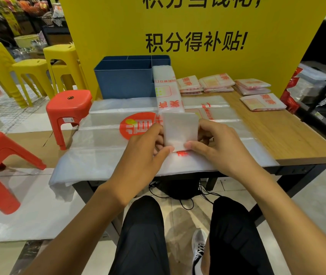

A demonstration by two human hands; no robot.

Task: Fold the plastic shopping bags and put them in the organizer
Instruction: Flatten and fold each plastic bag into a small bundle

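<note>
Both hands, left hand (146, 144) and right hand (215, 140), pinch folded bag (180, 130) near table edge (307, 158).

a long folded bag strip (169, 90), clear plastic with red print, runs from beside the organizer toward the near desk edge, its near end folded up into a white flap (180, 129). it lies on flat clear bags (106, 143) spread across the desk and drooping over its left edge. four folded bag stacks (217, 84) sit at the back right. the blue organizer (126, 80), with dividers, stands at the back, touching the strip.
</note>
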